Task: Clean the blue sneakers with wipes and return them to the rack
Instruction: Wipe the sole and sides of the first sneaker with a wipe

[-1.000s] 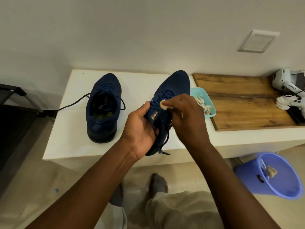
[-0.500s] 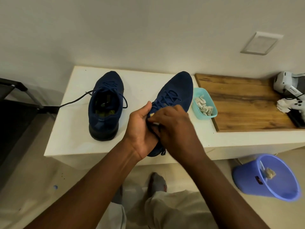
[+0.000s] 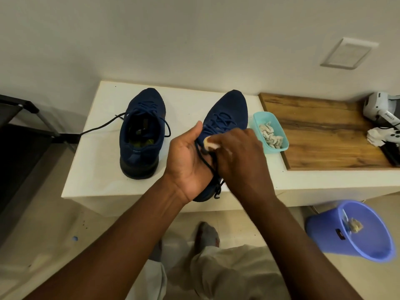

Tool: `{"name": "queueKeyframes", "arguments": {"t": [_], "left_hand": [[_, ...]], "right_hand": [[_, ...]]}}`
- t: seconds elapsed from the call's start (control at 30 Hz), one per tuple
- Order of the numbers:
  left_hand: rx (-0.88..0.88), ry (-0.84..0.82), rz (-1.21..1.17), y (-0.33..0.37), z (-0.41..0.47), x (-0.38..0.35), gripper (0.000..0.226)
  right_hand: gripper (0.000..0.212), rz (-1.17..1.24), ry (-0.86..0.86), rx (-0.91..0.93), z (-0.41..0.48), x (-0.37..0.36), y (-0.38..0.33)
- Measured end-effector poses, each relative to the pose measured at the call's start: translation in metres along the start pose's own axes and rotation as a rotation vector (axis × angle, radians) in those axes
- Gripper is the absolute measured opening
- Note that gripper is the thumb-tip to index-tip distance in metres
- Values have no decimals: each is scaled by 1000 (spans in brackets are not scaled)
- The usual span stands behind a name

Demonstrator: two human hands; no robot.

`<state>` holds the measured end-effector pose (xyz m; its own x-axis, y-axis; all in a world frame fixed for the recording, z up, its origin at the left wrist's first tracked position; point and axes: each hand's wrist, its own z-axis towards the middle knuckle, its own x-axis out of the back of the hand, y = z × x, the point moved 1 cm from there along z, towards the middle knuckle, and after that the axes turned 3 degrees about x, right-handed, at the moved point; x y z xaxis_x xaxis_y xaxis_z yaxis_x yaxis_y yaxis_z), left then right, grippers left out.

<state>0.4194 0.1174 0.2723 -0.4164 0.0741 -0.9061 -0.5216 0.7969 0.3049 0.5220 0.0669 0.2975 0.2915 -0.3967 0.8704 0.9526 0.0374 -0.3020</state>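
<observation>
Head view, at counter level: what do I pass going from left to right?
Black rack → standing blue sneaker → held blue sneaker → teal tray of wipes → wooden board → white device.

Dark blue knit sneaker (image 3: pixel 140 135) on white table (image 3: pixel 97 165). Second dark blue sneaker (image 3: pixel 228 107) right of it. Teal plastic tray (image 3: pixel 256 123) further right, beside brown wooden board (image 3: pixel 324 139). Purple bucket (image 3: pixel 320 234) on floor below.

Dim, soft indoor light; wide-angle bending at edges; slight blur.
</observation>
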Motion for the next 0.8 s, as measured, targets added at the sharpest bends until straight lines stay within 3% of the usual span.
{"name": "queueKeyframes", "arguments": {"t": [0.1,0.23,0.43,0.67,0.73,0.8], "left_hand": [[-4,53,-16,-8,5,6,50],[49,66,-18,-6,3,10,53],[-7,82,-29,-8,4,6,53],[22,50,-55,-5,3,5,54],[-5,62,-59,-7,4,3,50],[-2,69,-63,-8,4,4,50]], "right_hand": [[22,-55,11,-105,6,1,0],[21,-134,-88,-44,-12,-5,-23],[25,-160,-57,-166,10,4,-11],[17,-180,-43,-81,-2,1,-18],[30,-198,-32,-133,13,5,-11],[29,-220,-34,-158,14,4,-14]]}}
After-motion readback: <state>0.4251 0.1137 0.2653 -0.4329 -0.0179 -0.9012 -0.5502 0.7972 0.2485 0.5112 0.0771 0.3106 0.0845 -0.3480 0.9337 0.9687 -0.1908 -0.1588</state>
